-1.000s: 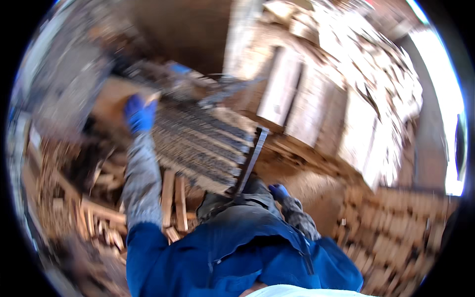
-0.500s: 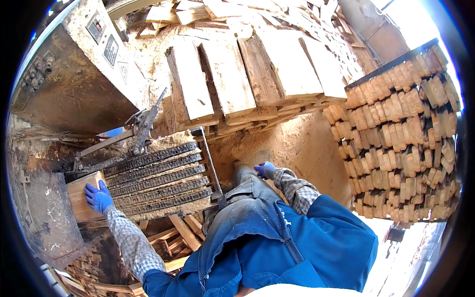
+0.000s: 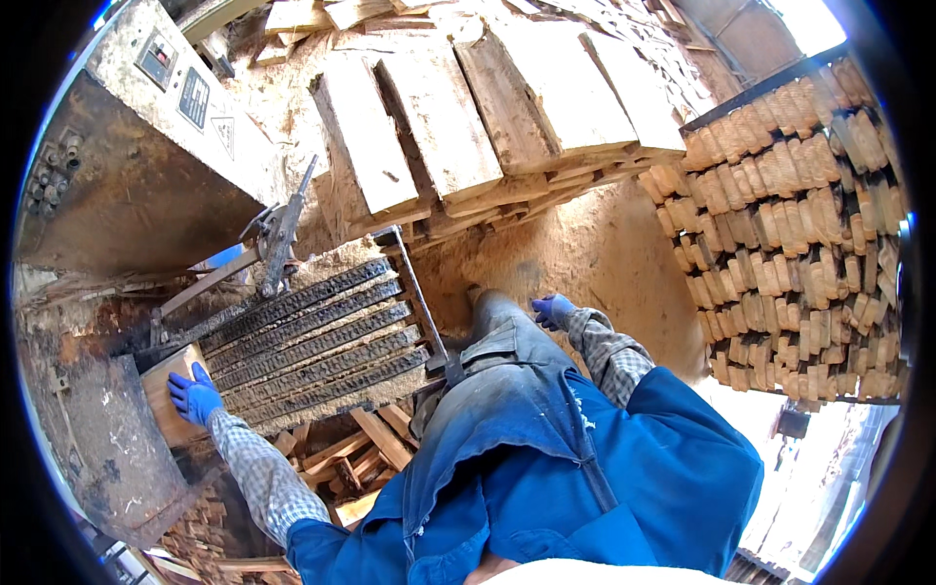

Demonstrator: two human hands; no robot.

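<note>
A short, pale wooden block (image 3: 168,392) lies at the left end of a machine bed with several dark chain tracks (image 3: 310,336), caked in sawdust. My left hand (image 3: 197,395), in a blue glove, rests on top of this block with its fingers spread. Beyond my bent leg hangs my right hand (image 3: 553,311), also gloved in blue. Its fingers look loosely curled, and I see nothing in them. It is nearest to my trouser leg, above the sawdust-covered floor.
A metal lever (image 3: 283,239) and a thin rod (image 3: 417,292) stand by the chain bed. Left of it is a large machine housing (image 3: 146,156). Thick sawn timbers (image 3: 439,127) are stacked ahead. Many small wood pieces fill a rack (image 3: 780,234) at right. Wood offcuts (image 3: 375,439) lie below the bed.
The whole view has turned slightly. My left hand stays on the wooden block, its fingers still spread. My right hand appears a little farther right and higher.
</note>
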